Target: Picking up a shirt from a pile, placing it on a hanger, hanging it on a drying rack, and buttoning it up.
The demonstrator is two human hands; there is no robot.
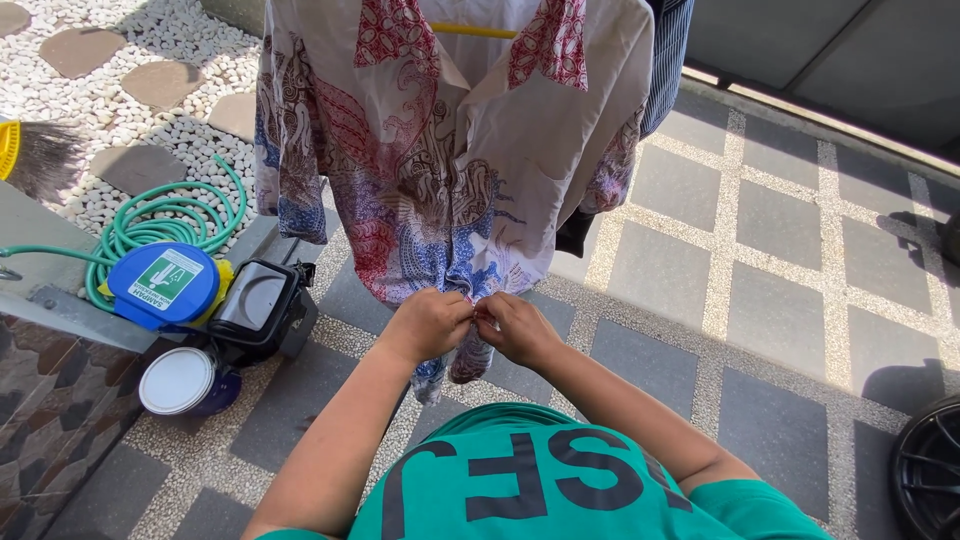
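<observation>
Here the work in hand appears to be fastening the front of a patterned shirt [450, 150], which hangs on a yellow hanger [472, 31] directly ahead of the person, above a paved floor [760, 300] of grey slabs with pebble joints. The shirt is white with red, blue and brown print; its two front edges meet at the lower hem, and that is where both hands operate. The left hand [428, 325] is closed, its fingertips pinched on one front edge of the shirt near the hem. The right hand [515, 328] is likewise closed, pinching the opposing edge, and the two hands touch at the fingertips. Whether a button sits between them cannot be told; it is hidden by the fingers. As a judgement, the next move calls for fine fingertip alignment of the two edges while the fabric is held taut. Off to the left lie a green hose [165, 225], a blue lidded container [160, 285] and a white-lidded tin [180, 380].
</observation>
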